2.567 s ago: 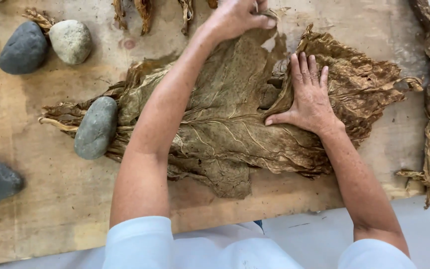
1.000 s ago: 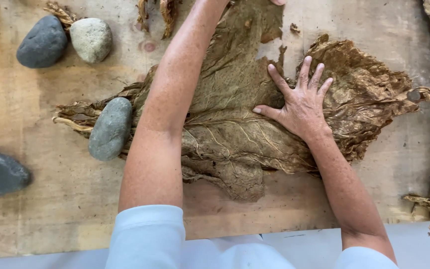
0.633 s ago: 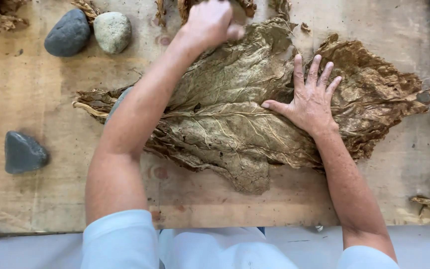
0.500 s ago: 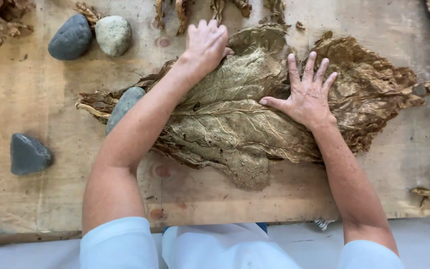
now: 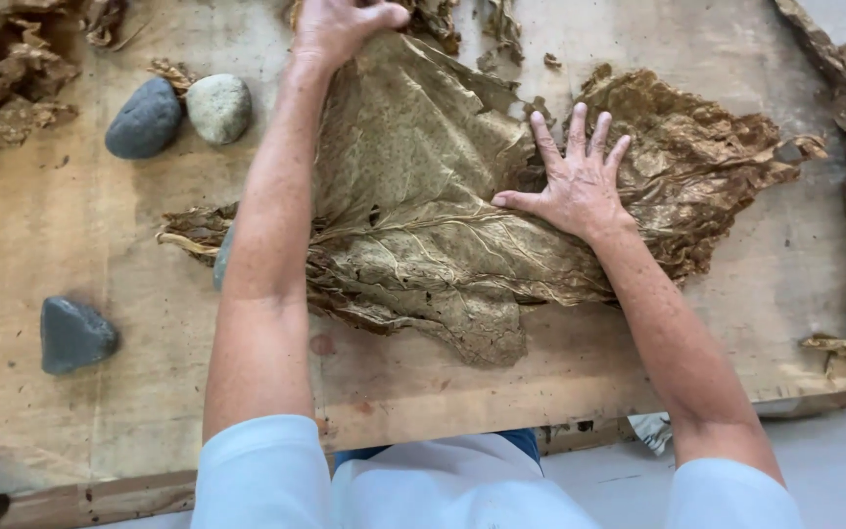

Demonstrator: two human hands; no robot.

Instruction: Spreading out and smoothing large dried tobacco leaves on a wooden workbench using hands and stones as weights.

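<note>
Dried brown leaf [image 5: 423, 245] lay spread on the wooden board [image 5: 560, 377]: your left hand [image 5: 340, 29], which had rested flat half a second before, pinched the far edge shut and lifted it, while your right hand [image 5: 575, 181] stayed splayed flat, pinning it.

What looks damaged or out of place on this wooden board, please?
The large dried leaf has small holes and a ragged, torn lower edge. Crumbled leaf bits lie loose near the top. A grey stone is half hidden under the left arm. The right hand presses flat.
</note>
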